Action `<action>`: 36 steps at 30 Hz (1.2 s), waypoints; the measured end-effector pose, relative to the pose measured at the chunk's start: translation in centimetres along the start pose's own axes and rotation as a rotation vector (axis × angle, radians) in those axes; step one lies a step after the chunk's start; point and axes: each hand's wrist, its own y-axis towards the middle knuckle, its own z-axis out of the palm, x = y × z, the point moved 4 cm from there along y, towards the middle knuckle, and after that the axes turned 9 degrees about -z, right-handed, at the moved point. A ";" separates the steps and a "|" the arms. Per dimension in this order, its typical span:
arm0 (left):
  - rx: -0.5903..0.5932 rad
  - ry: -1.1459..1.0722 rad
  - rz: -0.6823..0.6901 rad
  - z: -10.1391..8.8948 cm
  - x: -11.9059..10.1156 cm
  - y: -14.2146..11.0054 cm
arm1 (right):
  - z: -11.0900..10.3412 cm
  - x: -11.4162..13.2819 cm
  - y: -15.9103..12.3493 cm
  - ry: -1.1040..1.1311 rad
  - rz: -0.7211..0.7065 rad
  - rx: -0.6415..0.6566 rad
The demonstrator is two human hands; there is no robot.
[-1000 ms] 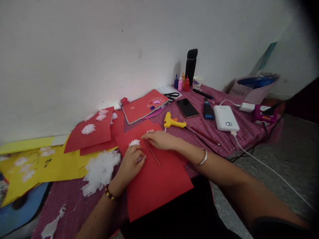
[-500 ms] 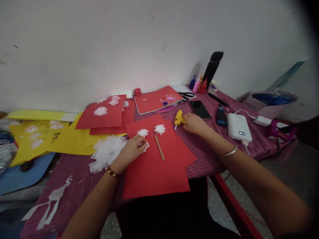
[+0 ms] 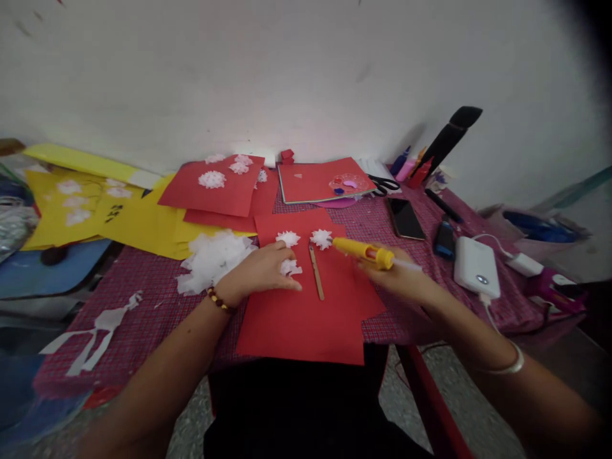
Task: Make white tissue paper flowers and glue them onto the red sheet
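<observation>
In the head view my right hand [image 3: 396, 277] grips a yellow hot glue gun [image 3: 363, 249], held above the red paper with its nozzle pointing left toward a white paper flower [image 3: 321, 239]. A clear glue stick pokes out of its back. My left hand [image 3: 262, 271] rests over the red paper [image 3: 301, 325], thumb and fingers apart around a white paper piece [image 3: 290, 268], which is partly hidden. Another white paper flower [image 3: 287, 239] lies just beyond its fingers. Between my hands lies a thin brown brush-like stick [image 3: 316, 274] with a dark tip.
Left of the red paper is a heap of white tissue pieces [image 3: 213, 258]. Behind are red cards with flowers [image 3: 205, 194] and yellow paper [image 3: 138, 223]. Scissors [image 3: 385, 185], a phone [image 3: 405, 218], paint bottles [image 3: 406, 167] and a white power bank [image 3: 475, 268] stand or lie to the right.
My right hand has picked up the glue gun from the table and brought it over the red paper. My left hand's fingers have spread apart. The view has shifted slightly.
</observation>
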 end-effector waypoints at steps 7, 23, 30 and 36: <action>-0.154 0.035 -0.116 1.3 0.1 0.8 | 3.6 4.9 -1.1 -0.053 -0.131 0.302; 0.197 -0.240 0.046 -0.7 0.9 -0.3 | 3.4 3.5 -1.6 -0.037 -0.128 0.247; -0.037 -0.332 -0.030 1.0 1.1 1.2 | 4.3 3.8 -1.3 -0.053 -0.155 0.310; -0.080 -0.472 -0.180 1.4 3.0 1.6 | 5.7 4.6 -0.6 -0.107 -0.308 0.383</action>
